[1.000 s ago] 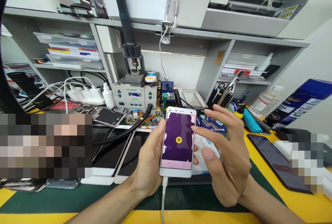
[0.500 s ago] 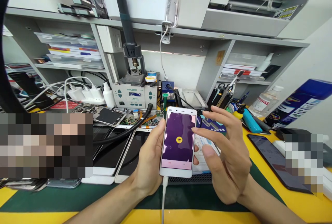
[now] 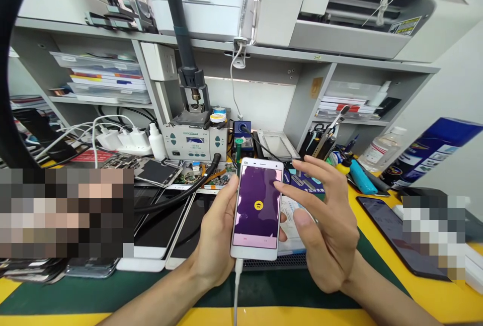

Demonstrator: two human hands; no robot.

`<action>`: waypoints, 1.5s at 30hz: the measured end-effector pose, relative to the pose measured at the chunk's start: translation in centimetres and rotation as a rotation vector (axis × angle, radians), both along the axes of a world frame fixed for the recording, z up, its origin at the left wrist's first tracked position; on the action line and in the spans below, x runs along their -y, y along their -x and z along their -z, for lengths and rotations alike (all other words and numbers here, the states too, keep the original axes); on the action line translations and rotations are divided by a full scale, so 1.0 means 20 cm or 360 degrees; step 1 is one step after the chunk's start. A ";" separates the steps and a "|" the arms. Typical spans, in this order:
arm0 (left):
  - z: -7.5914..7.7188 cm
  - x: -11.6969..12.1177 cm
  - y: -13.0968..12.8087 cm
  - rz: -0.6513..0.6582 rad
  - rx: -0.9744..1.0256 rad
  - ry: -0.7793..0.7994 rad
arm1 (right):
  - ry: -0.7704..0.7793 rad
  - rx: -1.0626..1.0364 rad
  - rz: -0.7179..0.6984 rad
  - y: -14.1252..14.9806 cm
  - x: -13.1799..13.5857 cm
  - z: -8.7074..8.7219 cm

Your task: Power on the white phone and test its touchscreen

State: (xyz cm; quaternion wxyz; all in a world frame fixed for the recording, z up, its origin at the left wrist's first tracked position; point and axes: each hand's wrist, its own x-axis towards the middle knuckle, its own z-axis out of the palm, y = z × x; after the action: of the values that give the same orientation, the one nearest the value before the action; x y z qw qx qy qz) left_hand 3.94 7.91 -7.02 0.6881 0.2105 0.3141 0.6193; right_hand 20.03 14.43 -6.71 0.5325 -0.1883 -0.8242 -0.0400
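Think of a clock with the white phone [image 3: 251, 205] in the middle. Far off at 9 o'clock, flat dark screens [image 3: 162, 228] lie on the worktop [image 3: 151, 291]. At 10 o'clock, behind them, is a grey box [image 3: 206, 151] with knobs and buttons (it has a tiny screen of its own).

Next comes the left hand [image 3: 215, 230]. Its grip is closed around the phone, with the thumb along the 9 o'clock side and fingertips peeking out near 4 o'clock. So the phone sits inside this grip, face up to the eyes, its top tipped a little to 12 o'clock and a bit past. A white cable [image 3: 236, 286] goes in at 6 o'clock.

The right hand [image 3: 328, 225] is open, fingers apart, with nothing in it. Its pointing finger is at the screen's edge, near 1 o'clock; I can't tell if it touches.

This looks like the finger part of using the screen. A good touch would call for a still phone, a light fingertip and no tug on the cable.

Farther right, a dark phone [image 3: 396, 235] lies at 3 o'clock, and a clear bottle [image 3: 375, 151] stands at 2 o'clock.
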 end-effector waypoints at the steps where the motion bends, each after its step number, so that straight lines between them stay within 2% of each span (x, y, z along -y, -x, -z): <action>1: 0.00 0.00 0.00 -0.0003 0.0002 -0.0007 | -0.0011 0.0024 0.0004 0.00 0.00 0.00; 6: 0.00 0.00 0.00 0.0022 0.0018 -0.0082 | -0.0015 0.0110 0.0007 0.00 -0.01 0.00; 17: -0.02 -0.01 0.00 0.0107 0.0041 -0.0072 | 0.0127 -0.0105 -0.0015 -0.01 0.00 0.01; 40: -0.02 0.00 -0.01 0.0132 0.0043 -0.0094 | -0.0011 0.0013 0.0040 0.00 -0.02 0.00; 45: -0.02 0.01 0.00 0.0136 0.0021 -0.0107 | -0.0018 -0.0056 0.0016 -0.01 -0.02 0.00</action>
State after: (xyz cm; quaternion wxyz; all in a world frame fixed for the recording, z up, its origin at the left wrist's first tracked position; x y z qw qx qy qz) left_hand 3.98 7.77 -6.54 0.7086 0.2426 0.2793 0.6009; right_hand 20.24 14.74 -6.70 0.5479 -0.1900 -0.8135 -0.0440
